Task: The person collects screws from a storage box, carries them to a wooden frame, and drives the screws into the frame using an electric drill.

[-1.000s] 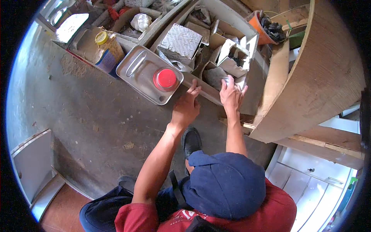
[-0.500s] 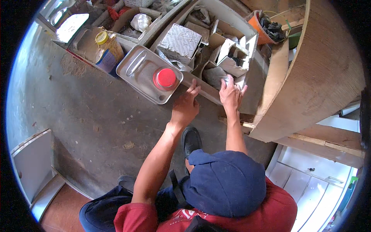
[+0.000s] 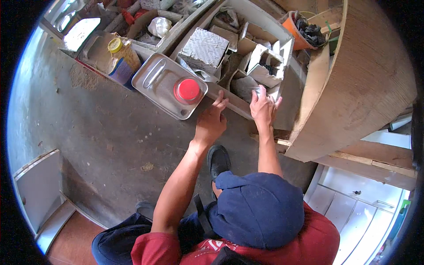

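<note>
One grey bundle (image 3: 244,87), nearer the right grip (image 3: 263,109)

Just left of the left grip (image 3: 212,123) I see a metal can (image 3: 168,85). That grip is half curled, one finger at the rim of a pale open box (image 3: 238,106); I can't tell whether it holds anything. The bundle lies in the box, ahead-left of the right grip, long axis unclear. That grip's fingers spread loosely at its edge, any hold hidden.

The view had drifted slightly – at upper right, the wooden board's (image 3: 362,88) top edge and the orange bucket (image 3: 295,33) sat farther left; the metal tin (image 3: 167,86), upper centre, nudged left – while the lower-left white panel (image 3: 40,185) dipped.
</note>
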{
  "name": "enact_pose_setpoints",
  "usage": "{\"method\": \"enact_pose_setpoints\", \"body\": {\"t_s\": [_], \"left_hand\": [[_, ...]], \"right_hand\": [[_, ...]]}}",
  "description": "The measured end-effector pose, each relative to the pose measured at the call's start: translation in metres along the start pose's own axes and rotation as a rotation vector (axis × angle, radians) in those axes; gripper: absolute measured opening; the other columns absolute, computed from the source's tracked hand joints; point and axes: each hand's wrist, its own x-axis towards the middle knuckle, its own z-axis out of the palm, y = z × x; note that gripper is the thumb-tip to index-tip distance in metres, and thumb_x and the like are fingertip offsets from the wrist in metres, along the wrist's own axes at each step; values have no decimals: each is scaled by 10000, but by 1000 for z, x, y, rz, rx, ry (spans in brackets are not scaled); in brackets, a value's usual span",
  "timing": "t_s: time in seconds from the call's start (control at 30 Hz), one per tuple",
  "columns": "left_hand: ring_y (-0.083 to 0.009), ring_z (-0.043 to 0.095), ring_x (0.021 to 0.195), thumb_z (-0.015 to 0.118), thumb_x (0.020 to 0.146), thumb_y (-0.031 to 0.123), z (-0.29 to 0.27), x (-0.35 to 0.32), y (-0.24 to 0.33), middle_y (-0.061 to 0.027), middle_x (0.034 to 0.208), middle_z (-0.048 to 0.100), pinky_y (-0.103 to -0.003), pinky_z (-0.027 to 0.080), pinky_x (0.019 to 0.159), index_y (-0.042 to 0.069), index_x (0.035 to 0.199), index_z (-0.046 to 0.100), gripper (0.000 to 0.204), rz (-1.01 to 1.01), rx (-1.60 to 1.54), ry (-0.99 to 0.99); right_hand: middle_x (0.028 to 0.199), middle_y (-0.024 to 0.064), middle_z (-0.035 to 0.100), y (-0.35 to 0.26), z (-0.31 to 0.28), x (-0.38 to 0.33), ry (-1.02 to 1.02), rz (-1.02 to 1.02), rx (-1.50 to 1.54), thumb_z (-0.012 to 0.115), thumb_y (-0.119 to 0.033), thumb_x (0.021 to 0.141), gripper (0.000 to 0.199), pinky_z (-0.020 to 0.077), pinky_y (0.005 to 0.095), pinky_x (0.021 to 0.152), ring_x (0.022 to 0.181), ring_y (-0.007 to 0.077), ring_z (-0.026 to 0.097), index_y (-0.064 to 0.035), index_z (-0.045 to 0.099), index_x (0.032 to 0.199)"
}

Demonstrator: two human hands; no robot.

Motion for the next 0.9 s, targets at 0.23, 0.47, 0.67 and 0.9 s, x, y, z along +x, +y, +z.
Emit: {"method": "enact_pose_setpoints", "body": {"t_s": [0.23,0.47,0.67,0.9], "left_hand": [[-327,603,1118,532,777,-13,1,-1,0,-126,1455,443,-394,500,930,62,1264,589,496,-8,5,17],[-318,629,1062,547,763,-7,-2,0,2,-128,1453,449,-384,509,907,54,1266,588,508,-11,1,0],[-327,641,1029,532,750,-18,1,0,2,-148,1450,448,-377,517,887,46,1274,579,530,2,-38,27],[-341,608,1112,522,753,-12,1,2,2,-163,1441,449,-385,507,914,40,1256,593,511,16,-44,17]], "right_hand": [[1023,147,705,2,3,0,22,-1,7,540,-358,941,389,223,611,1110,1015,330,644,-122,578,1248],[1067,124,695,2,2,-1,69,-8,23,551,-357,934,381,255,600,1098,1051,317,629,-142,576,1248],[1124,123,672,3,0,0,63,0,59,589,-326,913,381,252,596,1105,1086,314,611,-117,590,1231],[1332,189,495,11,-16,20,428,-168,364,683,-143,844,502,390,424,1032,1227,337,486,-41,502,1301]]}}
